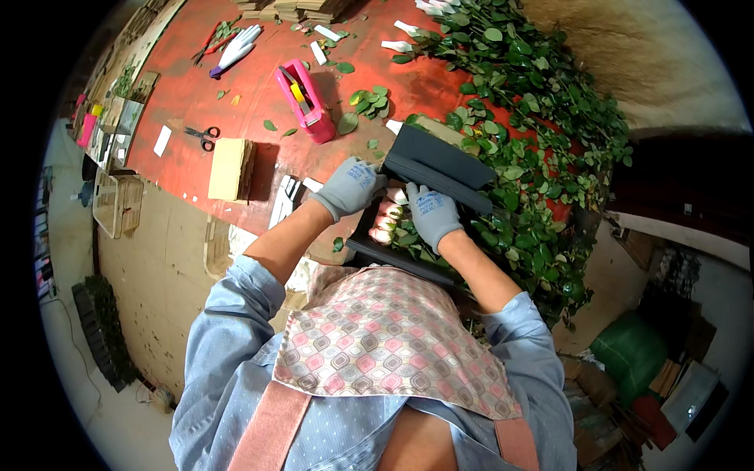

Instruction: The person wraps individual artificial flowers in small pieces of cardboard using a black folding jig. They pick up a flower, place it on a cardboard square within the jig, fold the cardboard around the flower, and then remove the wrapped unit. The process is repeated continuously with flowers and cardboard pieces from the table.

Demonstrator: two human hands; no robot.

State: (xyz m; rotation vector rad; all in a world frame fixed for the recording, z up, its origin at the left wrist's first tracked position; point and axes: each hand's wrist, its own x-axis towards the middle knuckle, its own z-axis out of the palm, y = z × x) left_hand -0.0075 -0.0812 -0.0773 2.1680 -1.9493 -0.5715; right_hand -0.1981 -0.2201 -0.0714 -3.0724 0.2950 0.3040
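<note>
Several pale pink rose heads (pixel 386 224) with green leaves lie in a row inside a black tray-like holder (pixel 406 262) in front of my apron. A folded black board (pixel 436 159) tilts up over the far side of the holder. My left hand (pixel 355 183), in a grey glove, has its fingers curled at the board's left corner. My right hand (pixel 434 215), gloved the same way, rests over the leaves, its fingertips against the board's near edge. Whether those fingertips pinch anything is hidden. A stapler (pixel 284 200) lies left of my left hand.
Leafy rose stems (pixel 524 76) with white-wrapped heads cover the right of the red table (pixel 182 106). A pink tape dispenser (pixel 321 128), a cardboard stack (pixel 225 171), scissors (pixel 207 141), a white glove (pixel 240 48) and red-handled pruning shears (pixel 215 46) lie leftward.
</note>
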